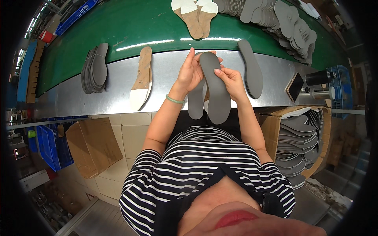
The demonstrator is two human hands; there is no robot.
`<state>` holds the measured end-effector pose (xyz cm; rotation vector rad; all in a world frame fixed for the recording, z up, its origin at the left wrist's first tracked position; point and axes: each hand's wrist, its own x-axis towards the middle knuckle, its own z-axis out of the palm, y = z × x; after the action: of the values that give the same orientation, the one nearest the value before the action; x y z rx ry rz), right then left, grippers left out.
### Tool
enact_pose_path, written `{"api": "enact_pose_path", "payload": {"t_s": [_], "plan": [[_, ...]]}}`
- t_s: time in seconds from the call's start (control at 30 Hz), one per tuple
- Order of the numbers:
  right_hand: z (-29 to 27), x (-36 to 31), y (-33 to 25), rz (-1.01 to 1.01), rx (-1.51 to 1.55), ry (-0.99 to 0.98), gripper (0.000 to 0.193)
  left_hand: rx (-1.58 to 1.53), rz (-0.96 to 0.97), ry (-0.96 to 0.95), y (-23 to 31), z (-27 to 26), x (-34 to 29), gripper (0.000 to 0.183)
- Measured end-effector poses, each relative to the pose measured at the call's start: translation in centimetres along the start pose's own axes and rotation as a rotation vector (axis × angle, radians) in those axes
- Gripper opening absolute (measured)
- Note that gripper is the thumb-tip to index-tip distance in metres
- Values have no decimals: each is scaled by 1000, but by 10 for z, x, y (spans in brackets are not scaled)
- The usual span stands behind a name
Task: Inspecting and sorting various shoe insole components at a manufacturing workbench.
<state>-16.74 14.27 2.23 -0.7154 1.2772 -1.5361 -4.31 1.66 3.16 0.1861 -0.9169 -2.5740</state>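
In front of me a grey insole [216, 88] is held up over the table's near edge. My right hand [233, 82] pinches its right side, thumb on the grey face. My left hand [190, 74] supports it from the left, thumb stretched up and fingers passing behind its top end. Behind it hangs or lies a second grey insole [195, 104], with a bit of tan and white between them; whether a hand grips that one is hidden. To the left lies a tan insole with a white heel [141, 76]. Another grey insole [252, 70] lies to the right.
A tied bundle of grey insoles [94, 69] stands at left on the metal table [118, 84]. Beyond, the green surface [134, 23] bears tan-and-white pieces [195, 17] and grey insole piles [293, 27]. A phone [294, 86] lies at right, above a carton [271, 128] of insoles.
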Motion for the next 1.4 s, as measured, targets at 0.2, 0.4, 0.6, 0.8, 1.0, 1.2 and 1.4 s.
{"api": "enact_pose_path", "payload": {"t_s": [0.2, 0.4, 0.6, 0.8, 1.0, 1.2, 1.4], "plan": [[1, -2, -3, 17, 11, 7, 22, 6, 3, -10, 0, 0, 0, 73], [1, 0, -3, 19, 6, 16, 22, 12, 8, -7, 1, 2, 0, 72], [2, 2, 0, 4, -9, 39, 21, 3, 12, -6, 1, 4, 0, 67], [1, 2, 1, 20, 12, 34, 21, 50, 39, 42, -5, 0, 1, 50], [2, -5, -1, 60, -52, -13, 19, 17, 42, 134, 3, -7, 5, 41], [-9, -21, 21, 46, -233, 39, 14, -80, 44, 113, 18, -34, 8, 42], [-4, -19, 28, 7, -346, 189, 25, -54, 88, 188, 19, -34, 7, 41]]}}
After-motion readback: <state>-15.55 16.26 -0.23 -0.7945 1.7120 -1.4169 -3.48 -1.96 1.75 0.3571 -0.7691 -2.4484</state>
